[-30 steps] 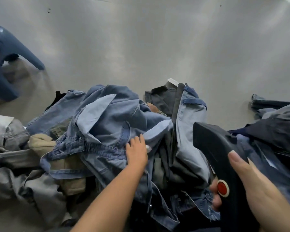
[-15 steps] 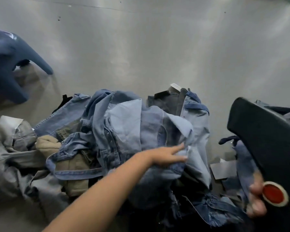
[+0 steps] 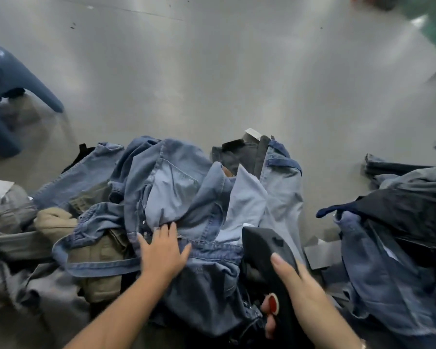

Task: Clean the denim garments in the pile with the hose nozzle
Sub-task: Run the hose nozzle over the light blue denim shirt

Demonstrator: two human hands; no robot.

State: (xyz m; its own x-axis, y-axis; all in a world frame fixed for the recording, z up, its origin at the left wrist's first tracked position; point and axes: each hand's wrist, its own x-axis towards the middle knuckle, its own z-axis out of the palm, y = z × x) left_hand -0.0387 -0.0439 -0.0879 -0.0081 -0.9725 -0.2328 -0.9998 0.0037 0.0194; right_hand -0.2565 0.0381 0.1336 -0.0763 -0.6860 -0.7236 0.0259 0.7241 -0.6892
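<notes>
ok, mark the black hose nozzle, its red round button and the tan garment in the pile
black hose nozzle (image 3: 264, 244): head view, on its dark upper body above the thumb.
red round button (image 3: 273, 304): head view, on the button's red face.
tan garment (image 3: 53, 220): head view, on its folded upper bulge, left in the pile.

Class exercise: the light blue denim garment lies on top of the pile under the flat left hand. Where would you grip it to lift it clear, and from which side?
Probably the stitched hem band of the light blue denim garment, just right of the left hand. It lies exposed along the near edge as a thick folded ridge, so fingers could pinch it from the near side. The right hand holds the black nozzle.
</notes>
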